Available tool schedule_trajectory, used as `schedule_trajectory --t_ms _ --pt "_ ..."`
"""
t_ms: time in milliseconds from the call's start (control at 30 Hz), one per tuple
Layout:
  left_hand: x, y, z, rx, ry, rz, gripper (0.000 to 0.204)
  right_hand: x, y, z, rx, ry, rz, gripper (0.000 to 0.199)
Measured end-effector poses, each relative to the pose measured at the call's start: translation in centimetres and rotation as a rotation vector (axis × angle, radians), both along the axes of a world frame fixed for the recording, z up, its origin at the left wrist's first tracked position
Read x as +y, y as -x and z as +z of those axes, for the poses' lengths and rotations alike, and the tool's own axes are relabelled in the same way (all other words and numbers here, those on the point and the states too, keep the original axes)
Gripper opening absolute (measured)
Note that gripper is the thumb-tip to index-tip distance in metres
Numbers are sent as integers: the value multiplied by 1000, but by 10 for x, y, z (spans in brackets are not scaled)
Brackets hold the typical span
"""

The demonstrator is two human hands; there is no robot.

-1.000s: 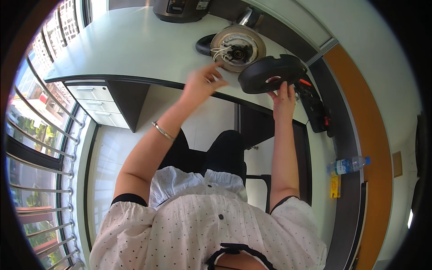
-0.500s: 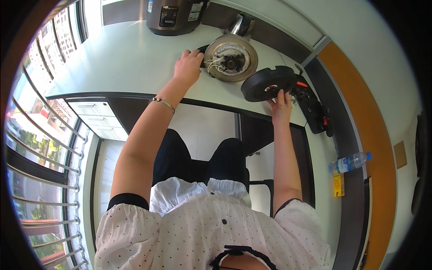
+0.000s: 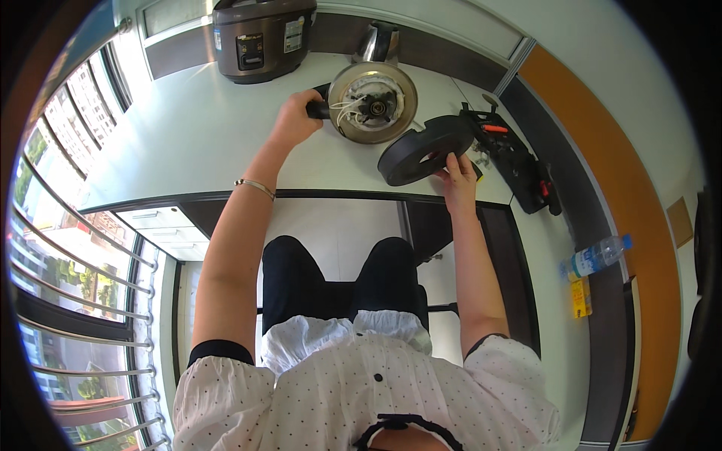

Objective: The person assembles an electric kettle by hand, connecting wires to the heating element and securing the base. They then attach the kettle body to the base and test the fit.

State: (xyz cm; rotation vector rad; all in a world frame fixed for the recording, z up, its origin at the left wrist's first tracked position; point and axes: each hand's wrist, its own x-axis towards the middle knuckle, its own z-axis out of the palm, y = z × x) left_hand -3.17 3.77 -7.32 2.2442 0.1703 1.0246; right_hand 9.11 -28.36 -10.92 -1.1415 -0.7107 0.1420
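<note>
My left hand (image 3: 298,119) is closed round the black handle of an electric kettle (image 3: 406,113). The kettle's round underside faces me, its cover off. White wires and a dark round connector show in the middle of that underside. My right hand (image 3: 457,184) grips a round black plastic kettle base cover (image 3: 410,156) by its lower right edge, fingers near the central opening. The cover is tilted, just right of the kettle and apart from it. My right thumb is partly hidden.
A brown rice cooker (image 3: 262,45) stands at the back left. Behind the kettle is a shiny steel shape (image 3: 378,41). An open black tool case (image 3: 526,169) with red-handled tools lies at right, with small metal parts beside it. Farther right are a water bottle (image 3: 598,258) and a yellow box (image 3: 580,298).
The base cover has shifted left and slightly nearer, tilting more. The kettle stays in my left hand, now with more of its handle showing. The whole view has shifted a little.
</note>
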Motion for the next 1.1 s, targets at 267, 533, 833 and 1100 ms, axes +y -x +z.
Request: schedule_trajectory --t_ms 267,533,833,1100 --pt "25 -17 19 36 132 -231 38 -1 -5 -4 23 -4 -5 33" --pt "53 -19 19 -77 623 -328 35 5 0 -2 87 12 -49 39" --pt "55 -18 26 -58 733 -351 33 3 10 3 61 3 -54 38" --pt "59 -19 21 -91 663 -412 33 4 4 -2 81 14 -73 41"
